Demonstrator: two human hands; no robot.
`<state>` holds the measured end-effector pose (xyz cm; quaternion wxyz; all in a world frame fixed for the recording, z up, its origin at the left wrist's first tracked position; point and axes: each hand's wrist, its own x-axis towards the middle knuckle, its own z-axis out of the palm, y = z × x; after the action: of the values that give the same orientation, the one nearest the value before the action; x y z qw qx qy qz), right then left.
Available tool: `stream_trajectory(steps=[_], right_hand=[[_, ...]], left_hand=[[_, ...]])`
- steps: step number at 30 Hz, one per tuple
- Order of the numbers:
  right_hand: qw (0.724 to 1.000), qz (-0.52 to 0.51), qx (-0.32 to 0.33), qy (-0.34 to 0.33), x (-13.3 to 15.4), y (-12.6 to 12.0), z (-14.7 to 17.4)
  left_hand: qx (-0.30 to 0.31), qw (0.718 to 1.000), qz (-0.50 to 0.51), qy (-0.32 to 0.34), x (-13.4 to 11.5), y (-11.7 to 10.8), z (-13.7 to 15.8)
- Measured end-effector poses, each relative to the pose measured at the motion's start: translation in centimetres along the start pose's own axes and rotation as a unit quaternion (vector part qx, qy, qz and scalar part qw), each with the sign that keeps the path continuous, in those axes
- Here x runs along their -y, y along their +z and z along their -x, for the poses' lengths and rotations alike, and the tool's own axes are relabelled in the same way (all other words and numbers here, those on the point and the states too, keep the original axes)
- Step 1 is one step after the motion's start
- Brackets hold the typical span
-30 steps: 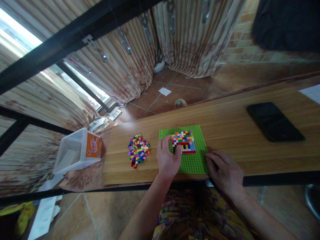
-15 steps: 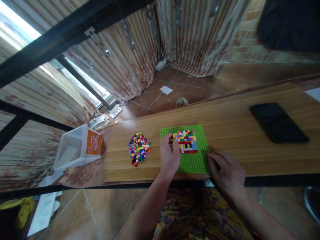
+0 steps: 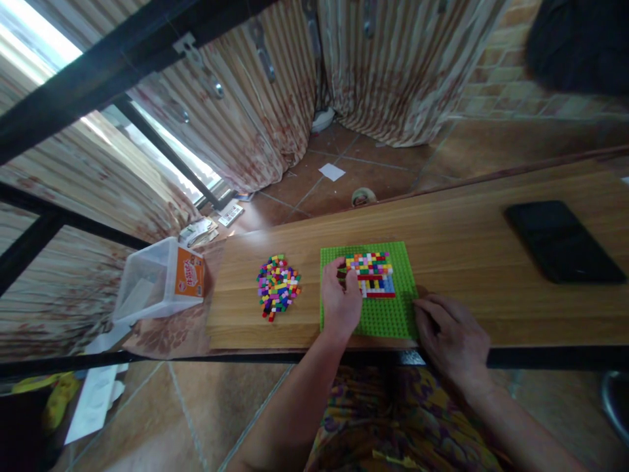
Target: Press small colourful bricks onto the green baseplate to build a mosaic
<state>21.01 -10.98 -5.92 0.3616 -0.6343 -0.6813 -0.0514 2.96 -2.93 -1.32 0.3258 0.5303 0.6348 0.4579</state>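
On the wooden table lies a green studded baseplate (image 3: 383,324). A flat build of small coloured toy bricks (image 3: 376,264) is fixed on its upper part, with red, white, yellow and blue pieces. My left hand (image 3: 341,301) rests over the plate's left side, thumb and fingers curled at the build's left edge; whatever is between the fingertips is hidden. Curled at the plate's right edge, my right hand (image 3: 455,337) touches it with thumb and forefinger. A pile of loose toy bricks (image 3: 278,287) lies to the left of the plate.
A black phone-like device (image 3: 565,241) lies on the right of the wooden table (image 3: 457,229). Beyond the table's left end stands a clear plastic box (image 3: 147,282) with an orange label. A dark metal rail (image 3: 304,359) runs along the near edge.
The whole view has shifted slightly, so the table and things appear a little further right. Both hands keep nearly the same places at the baseplate; the left fingers stay at the build's left edge.
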Motion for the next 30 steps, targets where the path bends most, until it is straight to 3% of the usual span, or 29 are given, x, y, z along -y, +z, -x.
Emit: stream_trajectory(steps=[16,21,26,30], right_hand=[[0.999,0.011,-0.028,-0.031,-0.3,0.3,-0.2],[1.0,0.001,-0.02,-0.02,-0.2,0.4,-0.1],[0.999,-0.042,-0.005,0.023,-0.1,0.1,-0.1],[0.982,-0.149,0.009,0.117,-0.3,-0.5,-1.6]], left_hand=[[0.006,0.999,0.052,-0.003,0.7,0.3,-0.4],[0.041,0.998,0.055,-0.011,1.0,0.7,-1.6],[0.066,0.996,0.065,0.017,1.9,1.1,-2.1],[0.068,0.994,0.071,0.041,2.2,1.1,-1.4]])
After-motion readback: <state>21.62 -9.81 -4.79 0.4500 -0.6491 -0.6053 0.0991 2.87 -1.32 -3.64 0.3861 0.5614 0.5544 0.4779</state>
